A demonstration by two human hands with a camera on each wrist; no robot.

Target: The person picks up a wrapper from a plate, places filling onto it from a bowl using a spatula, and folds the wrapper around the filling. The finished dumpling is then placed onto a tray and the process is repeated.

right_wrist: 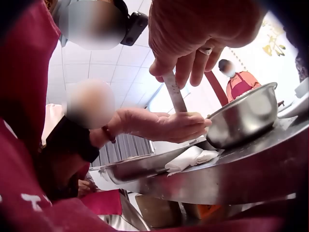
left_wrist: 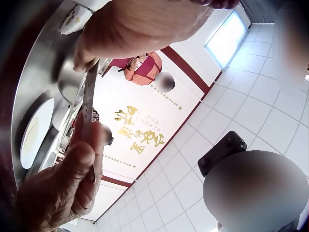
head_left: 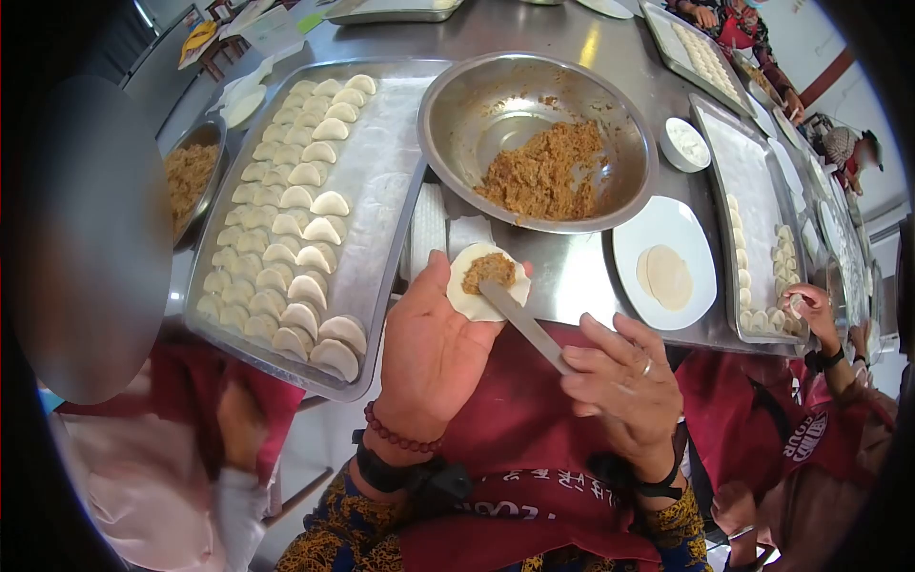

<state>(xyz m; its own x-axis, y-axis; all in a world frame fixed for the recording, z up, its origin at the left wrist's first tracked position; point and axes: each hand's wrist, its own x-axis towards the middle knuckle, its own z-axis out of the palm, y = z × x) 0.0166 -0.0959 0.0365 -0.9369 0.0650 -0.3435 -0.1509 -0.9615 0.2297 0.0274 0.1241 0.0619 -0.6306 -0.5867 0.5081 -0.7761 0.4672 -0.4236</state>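
Pale dough first: the round wrapper (head_left: 472, 300) lies on my left hand (head_left: 429, 357), held over the near edge of the worktop (head_left: 572, 276). A brown dab of filling (head_left: 488, 271) is heaped at its middle, and its rim is flat, not yet folded. As I judge it, this one is filled and only the closing is left. My left fingers lie nearly straight and a little cupped beneath the dough, carrying it rather than pinching it. My right hand (head_left: 620, 381) has its fingers curled round the handle of a flat metal spatula (head_left: 524, 324), whose tip touches the dough's near-right edge. Beyond, at the middle of the worktop, the steel bowl (head_left: 434, 143) holds a good mound of mince. By the near-left edge the tray (head_left: 376, 191) carries rows of folded dumplings (head_left: 286, 229), with its right side bare. The white plate (head_left: 634, 286), right of the bowl, has spare wrappers (head_left: 664, 276), so I reckon plenty remains.
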